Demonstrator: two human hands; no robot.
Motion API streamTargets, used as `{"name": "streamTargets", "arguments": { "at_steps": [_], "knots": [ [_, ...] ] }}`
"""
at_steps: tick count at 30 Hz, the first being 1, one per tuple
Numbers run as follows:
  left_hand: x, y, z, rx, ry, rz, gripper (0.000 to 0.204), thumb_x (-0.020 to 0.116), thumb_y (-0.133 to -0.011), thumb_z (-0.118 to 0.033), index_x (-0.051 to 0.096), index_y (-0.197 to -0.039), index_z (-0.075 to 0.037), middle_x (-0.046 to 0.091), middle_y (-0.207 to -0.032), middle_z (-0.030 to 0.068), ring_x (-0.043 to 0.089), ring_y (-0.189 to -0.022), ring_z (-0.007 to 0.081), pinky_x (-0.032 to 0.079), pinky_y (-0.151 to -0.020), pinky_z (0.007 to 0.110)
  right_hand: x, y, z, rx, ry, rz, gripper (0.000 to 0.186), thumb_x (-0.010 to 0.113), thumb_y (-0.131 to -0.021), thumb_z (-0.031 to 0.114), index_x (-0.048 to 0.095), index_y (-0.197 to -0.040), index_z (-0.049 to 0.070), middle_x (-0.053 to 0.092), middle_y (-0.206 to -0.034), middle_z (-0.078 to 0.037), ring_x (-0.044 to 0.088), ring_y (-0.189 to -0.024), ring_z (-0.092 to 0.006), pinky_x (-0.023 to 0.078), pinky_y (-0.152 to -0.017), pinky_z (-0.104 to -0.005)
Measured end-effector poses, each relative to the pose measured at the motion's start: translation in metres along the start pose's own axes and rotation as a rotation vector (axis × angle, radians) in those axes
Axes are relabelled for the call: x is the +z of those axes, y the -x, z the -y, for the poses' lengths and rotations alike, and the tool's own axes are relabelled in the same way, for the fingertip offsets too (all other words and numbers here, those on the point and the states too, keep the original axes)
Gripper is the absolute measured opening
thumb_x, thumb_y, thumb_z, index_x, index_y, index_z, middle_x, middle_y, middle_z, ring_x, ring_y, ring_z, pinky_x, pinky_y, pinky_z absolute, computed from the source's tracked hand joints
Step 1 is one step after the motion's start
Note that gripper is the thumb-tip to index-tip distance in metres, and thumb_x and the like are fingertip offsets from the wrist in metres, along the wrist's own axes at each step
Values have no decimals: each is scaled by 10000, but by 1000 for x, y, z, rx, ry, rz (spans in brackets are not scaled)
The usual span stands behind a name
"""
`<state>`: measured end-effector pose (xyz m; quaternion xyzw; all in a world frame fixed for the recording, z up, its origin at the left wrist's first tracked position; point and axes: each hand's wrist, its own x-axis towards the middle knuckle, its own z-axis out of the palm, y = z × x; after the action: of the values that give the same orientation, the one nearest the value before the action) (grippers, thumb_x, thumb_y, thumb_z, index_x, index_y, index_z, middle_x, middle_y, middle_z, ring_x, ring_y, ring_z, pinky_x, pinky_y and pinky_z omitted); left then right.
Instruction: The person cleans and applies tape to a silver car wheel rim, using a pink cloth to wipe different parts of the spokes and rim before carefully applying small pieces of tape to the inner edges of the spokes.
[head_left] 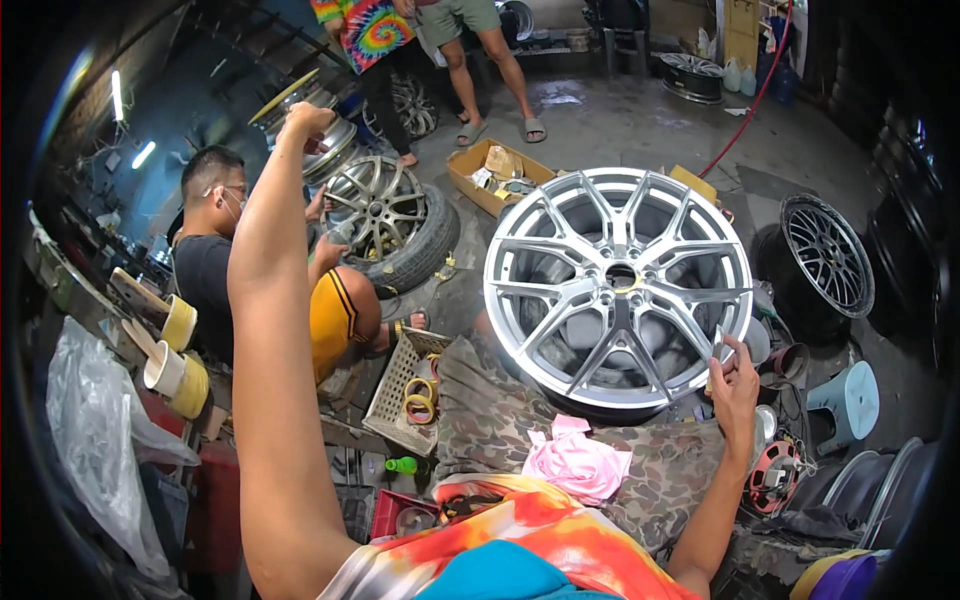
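Observation:
A large silver multi-spoke wheel rim (540, 246) lies face up before me on a camouflage cloth (465, 380). My right hand (735, 385) grips a small flat metal tool (717, 348) against the rim's lower right edge. My left arm stretches up and forward; my left hand (310, 125) is curled high in front of stacked rims (275, 100), and whatever it may hold is hidden. A crumpled pink cloth (575, 462) sits below the silver rim.
A co-worker (205, 260) sits left by a tyred wheel (405, 260). Two people (460, 40) stand beyond. Around me are a cardboard box (470, 175), basket (390, 415), plastic bag (100, 420), paint buckets (180, 385), black rim (820, 260), blue stool (850, 395) and red hose (750, 100).

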<state>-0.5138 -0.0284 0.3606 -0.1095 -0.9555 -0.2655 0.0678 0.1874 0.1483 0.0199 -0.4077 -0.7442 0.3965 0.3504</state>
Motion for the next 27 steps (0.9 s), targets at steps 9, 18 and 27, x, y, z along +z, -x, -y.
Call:
{"name": "streamTargets", "arguments": {
  "at_steps": [9, 18, 27],
  "knots": [
    [-4, -7, 7, 3, 32, 20, 364, 713, -943, -283, 631, -1020, 62, 665, -714, 159, 711, -558, 321, 560, -447, 437, 0, 0, 0, -8, 6, -4, 411, 674, -948, 40, 593, -1348, -9, 515, -672, -35, 546, -541, -120, 443, -525, -304],
    [-1, 3, 4, 21, 48, 43, 420, 707, -939, -284, 605, -1064, 104, 691, -800, 193, 721, -573, 327, 572, -445, 432, 0, 1, 6, -19, 2, 6, 398, 669, -945, 36, 601, -1335, -9, 516, -679, -35, 559, -532, -125, 461, -519, -307],
    [48, -5, 40, 126, 81, 99, 397, 725, -957, -253, 613, -1199, 40, 697, -932, 217, 710, -569, 320, 589, -461, 473, -2, 3, -1, -25, 42, -14, 399, 685, -934, 50, 611, -1323, -6, 513, -673, -33, 530, -541, -131, 442, -543, -315]
  ]
}}
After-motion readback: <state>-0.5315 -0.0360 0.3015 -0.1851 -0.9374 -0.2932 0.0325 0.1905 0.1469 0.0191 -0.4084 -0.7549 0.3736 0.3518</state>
